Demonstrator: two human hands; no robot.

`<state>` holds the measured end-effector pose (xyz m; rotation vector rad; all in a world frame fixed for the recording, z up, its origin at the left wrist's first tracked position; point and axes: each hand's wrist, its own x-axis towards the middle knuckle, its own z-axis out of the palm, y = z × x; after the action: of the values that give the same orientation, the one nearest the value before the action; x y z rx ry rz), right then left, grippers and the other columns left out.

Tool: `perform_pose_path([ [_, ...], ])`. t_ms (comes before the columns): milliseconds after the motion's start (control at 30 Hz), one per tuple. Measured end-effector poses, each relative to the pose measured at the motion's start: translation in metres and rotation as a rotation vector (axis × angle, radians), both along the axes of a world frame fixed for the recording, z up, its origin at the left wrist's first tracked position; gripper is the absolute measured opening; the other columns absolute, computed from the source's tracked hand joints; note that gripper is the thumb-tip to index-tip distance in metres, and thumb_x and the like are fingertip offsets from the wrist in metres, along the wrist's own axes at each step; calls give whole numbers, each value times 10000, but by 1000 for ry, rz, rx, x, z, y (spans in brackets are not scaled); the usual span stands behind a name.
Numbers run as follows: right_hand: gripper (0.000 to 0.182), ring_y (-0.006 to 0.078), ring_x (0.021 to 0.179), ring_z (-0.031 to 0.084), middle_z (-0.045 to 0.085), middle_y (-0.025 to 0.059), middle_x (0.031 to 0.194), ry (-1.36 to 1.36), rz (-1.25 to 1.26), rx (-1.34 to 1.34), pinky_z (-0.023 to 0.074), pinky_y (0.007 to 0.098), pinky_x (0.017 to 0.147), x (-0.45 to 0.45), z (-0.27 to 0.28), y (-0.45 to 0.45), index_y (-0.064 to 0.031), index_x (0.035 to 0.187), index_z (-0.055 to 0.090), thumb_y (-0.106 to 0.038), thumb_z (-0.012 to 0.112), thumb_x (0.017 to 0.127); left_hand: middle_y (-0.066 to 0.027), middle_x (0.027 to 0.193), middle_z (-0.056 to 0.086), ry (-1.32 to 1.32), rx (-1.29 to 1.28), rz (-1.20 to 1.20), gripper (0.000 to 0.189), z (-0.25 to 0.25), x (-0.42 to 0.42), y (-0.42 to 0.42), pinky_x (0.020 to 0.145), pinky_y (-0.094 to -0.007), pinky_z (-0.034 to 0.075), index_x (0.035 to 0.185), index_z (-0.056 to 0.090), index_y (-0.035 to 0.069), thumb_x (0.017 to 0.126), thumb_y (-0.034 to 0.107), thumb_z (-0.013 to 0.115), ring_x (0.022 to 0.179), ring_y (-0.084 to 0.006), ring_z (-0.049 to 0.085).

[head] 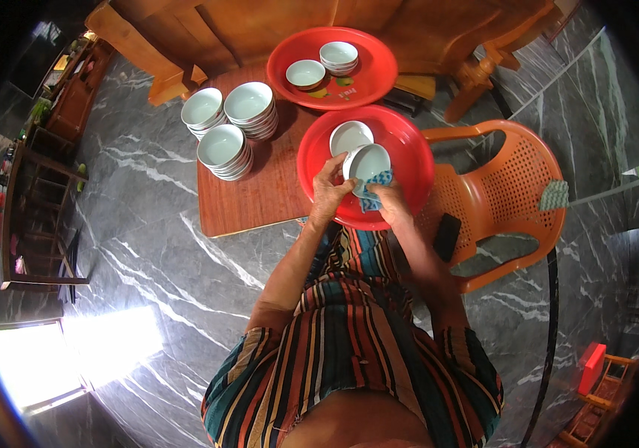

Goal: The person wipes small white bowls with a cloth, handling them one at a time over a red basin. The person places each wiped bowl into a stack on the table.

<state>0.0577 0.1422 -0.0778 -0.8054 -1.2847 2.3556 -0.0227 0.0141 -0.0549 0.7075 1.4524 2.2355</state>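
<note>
My left hand (330, 187) grips the left rim of a white bowl (371, 162), which is tilted over a red plastic basin (420, 168). On the bowl's lower right side, my right hand (391, 200) pinches a blue patterned cloth (380, 179) against the rim. Part of the cloth hangs below the bowl. Just behind it, a second white bowl (350, 138) sits inside the basin, partly covered by the held one.
Stacked bowls (224, 151) stand on the wooden table (252, 201) at left. A red tray (375, 73) farther back carries more bowls (339, 56). At right, an orange plastic chair (465, 196) bears a dark phone-like object (447, 237) and a pale green cloth (553, 195).
</note>
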Motion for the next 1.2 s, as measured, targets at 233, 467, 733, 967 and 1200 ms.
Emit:
perform_pose_path([
  [233, 389, 311, 864, 602, 580, 151, 935, -223, -108, 1154, 483, 365, 718, 8, 23, 19, -37, 1065, 523, 69, 604, 699, -114, 1118, 596, -147, 44, -136, 532, -1, 0, 0, 887, -291, 471, 1234, 492, -55, 720, -107, 619, 1028, -177, 574],
  [467, 304, 331, 832, 574, 539, 122, 910, 46, 150, 1732, 475, 424, 670, 11, 80, 21, -41, 1009, 523, 56, 559, 724, -67, 963, 631, -168, -74, -333, 502, -6, -5, -1, 749, -246, 486, 1193, 530, -60, 715, -36, 679, 872, -124, 588],
  [733, 261, 335, 837, 574, 537, 104, 862, 56, 346, 1651, 465, 437, 661, -6, 82, 26, -52, 926, 519, 34, 598, 693, -75, 832, 623, -162, -109, -343, 592, -4, -7, 0, 579, -232, 448, 1236, 410, -21, 710, -12, 684, 686, -111, 576],
  [967, 364, 361, 904, 596, 604, 181, 975, -223, 109, 1321, 477, 404, 739, -6, 37, 43, -14, 1023, 538, -10, 664, 681, -117, 854, 641, -207, -40, -230, 604, 0, -4, 0, 565, -222, 481, 1258, 366, -9, 744, 1, 683, 751, -130, 616],
  [1200, 334, 251, 841, 639, 638, 128, 893, -161, -18, 622, 499, 346, 712, 0, -1, 28, 1, 1031, 561, 18, 639, 706, -151, 995, 612, -182, 29, -156, 588, 1, -2, 3, 662, -252, 526, 1247, 362, -13, 750, -48, 674, 872, -169, 611],
])
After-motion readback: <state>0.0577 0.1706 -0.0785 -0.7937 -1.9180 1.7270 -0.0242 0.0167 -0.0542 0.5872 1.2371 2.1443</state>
